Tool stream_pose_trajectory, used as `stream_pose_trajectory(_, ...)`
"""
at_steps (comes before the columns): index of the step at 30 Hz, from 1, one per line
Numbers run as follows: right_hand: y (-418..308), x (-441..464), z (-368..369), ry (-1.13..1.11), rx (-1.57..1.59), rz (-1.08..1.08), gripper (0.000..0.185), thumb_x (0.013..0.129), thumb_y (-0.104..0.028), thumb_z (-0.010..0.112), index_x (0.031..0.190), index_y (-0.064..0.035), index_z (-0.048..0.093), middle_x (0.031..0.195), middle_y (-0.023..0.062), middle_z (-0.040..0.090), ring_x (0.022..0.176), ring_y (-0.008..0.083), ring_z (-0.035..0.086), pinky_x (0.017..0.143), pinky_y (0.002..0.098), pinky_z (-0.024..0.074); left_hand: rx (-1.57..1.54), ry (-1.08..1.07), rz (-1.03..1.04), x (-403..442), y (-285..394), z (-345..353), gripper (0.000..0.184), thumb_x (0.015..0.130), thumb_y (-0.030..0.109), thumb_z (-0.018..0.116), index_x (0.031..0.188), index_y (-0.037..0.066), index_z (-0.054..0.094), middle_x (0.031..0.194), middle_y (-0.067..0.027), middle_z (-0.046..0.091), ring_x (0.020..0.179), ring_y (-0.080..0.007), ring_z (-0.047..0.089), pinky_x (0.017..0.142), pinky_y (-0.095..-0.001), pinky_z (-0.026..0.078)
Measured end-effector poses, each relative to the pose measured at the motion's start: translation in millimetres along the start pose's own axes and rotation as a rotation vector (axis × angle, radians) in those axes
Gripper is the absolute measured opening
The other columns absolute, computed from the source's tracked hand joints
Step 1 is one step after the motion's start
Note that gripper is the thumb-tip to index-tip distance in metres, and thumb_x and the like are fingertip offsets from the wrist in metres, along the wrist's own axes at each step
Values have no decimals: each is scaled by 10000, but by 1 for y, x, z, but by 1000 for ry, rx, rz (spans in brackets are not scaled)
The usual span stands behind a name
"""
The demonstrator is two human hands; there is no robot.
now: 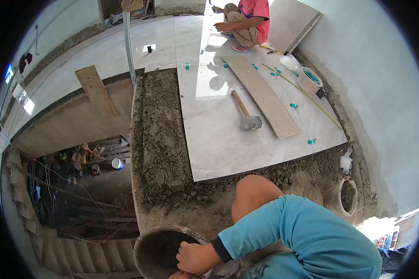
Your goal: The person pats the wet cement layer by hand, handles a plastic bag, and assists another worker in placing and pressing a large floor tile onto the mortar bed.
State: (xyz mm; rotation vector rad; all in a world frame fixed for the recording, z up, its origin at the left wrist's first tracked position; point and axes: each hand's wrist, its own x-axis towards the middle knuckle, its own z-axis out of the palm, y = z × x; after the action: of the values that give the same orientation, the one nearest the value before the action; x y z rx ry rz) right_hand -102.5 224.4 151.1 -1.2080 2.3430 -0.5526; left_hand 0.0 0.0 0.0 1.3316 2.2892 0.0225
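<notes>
My right hand (195, 258), at the end of a blue sleeve with a dark cuff, is closed over the near right side of a round mortar bucket (146, 249). What its fingers grip, if anything, is hidden. Just below it, part of my left hand (181, 275) shows at the bottom edge of the picture, its fingers mostly cut off. The bucket's inside is dark and its rim is crusted with grey mortar. Beyond my bent knee lies a large glossy tile (219, 153). On that rest a rubber mallet (250, 122) with a wooden handle and a long textured tile strip (265, 102).
A bed of wet mortar (160, 135) runs beside the tile. To the left drops an open stairwell (88, 186) with a wooden plank (95, 90) by its edge. A small bucket (342, 197) stands right. Teal tile levelers (293, 105) dot the joints. A co-worker (246, 23) squats behind.
</notes>
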Motion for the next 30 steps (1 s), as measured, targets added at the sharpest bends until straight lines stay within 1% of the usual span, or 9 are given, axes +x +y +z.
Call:
stream_pose_trajectory(3,2,0,-1,20,-8,9,322,646,-358,750,810,-83,710,788,71,660,770,239,614,699,359,335,-193,17,-3,14,3,-93,198,858,130,582,941,-49,574,835,-246,608,739,-413,580,623,-463,448)
stream_pose_trajectory(5,-1,1,-12,-158,-30,13,373,673,-375,729,917,-101,666,870,42,614,812,210,583,700,342,332,-326,14,-18,13,7,-145,196,856,136,586,929,-46,583,830,-246,609,733,-405,585,624,-459,451)
stream_pose_trajectory(11,-4,-2,-20,-148,-32,23,345,697,-362,714,920,-104,665,877,47,619,814,209,589,692,340,344,-711,10,-95,11,11,-242,197,851,153,597,893,-38,611,815,-248,614,714,-382,599,625,-447,460)
stream_pose_trajectory(14,-3,0,-20,-180,-18,17,331,711,-355,706,923,-105,661,879,51,622,820,209,594,691,344,354,-893,24,-152,3,15,-264,199,848,162,603,875,-35,625,807,-249,616,705,-371,606,626,-441,464)
stream_pose_trajectory(18,-4,-1,-25,-200,-38,7,316,726,-343,695,929,-102,657,887,55,625,824,213,598,693,348,361,-897,3,-162,3,14,-262,207,852,168,599,882,-35,622,793,-242,612,711,-385,599,616,-444,462)
stream_pose_trajectory(21,-4,-4,-27,-166,-23,-4,319,732,-343,690,931,-97,654,892,63,625,824,215,597,694,348,362,-877,77,-146,2,15,-259,225,861,174,585,870,-48,619,778,-245,607,710,-407,585,605,-447,460)
stream_pose_trajectory(24,-5,-7,-29,-122,-22,-11,327,729,-346,688,930,-92,650,886,67,620,824,220,597,697,353,370,-863,66,-180,3,15,-258,236,877,186,581,896,-45,626,812,-235,621,731,-414,586,625,-446,468)
stream_pose_trajectory(26,-6,-8,-35,-119,-36,-1,335,725,-353,683,927,-89,642,872,68,612,818,226,596,702,358,379,-770,-46,-172,2,12,-260,397,829,320,643,1096,29,605,938,-238,642,879,-407,607,744,-465,485)
stream_pose_trajectory(30,-3,-8,-27,17,-36,-23,337,710,-323,698,928,-76,629,873,72,613,809,249,609,689,363,409,-774,-25,-150,-1,12,-248,344,842,310,630,1016,15,603,890,-223,642,861,-412,605,725,-471,478)
